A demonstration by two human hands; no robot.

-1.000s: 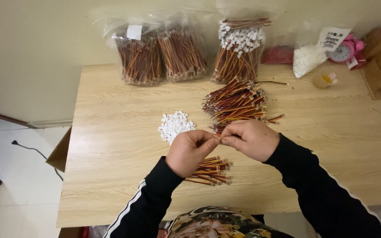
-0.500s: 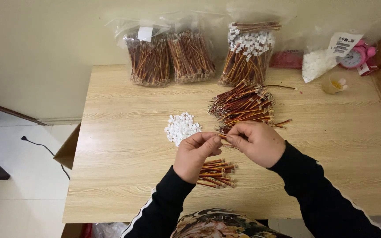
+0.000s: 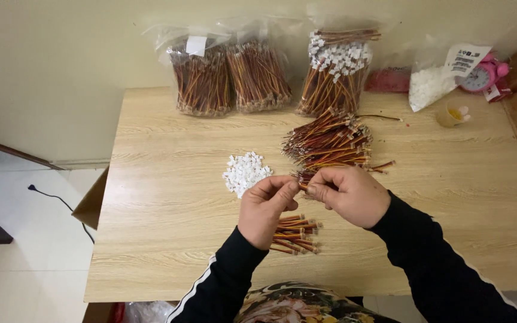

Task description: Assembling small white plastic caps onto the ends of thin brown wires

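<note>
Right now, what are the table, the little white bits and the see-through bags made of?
The table looks like pale wood or wood-look laminate: grain lines, matte. The small white connectors look like hard plastic, evenly white and blocky. The clear bags look like thin glossy plastic film, since the wire bundles show through.

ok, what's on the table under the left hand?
A small pile of red, orange and yellow wire pieces lies under the left hand. Only its right part shows; hand and wrist cover the rest, so its full extent is unclear.
</note>
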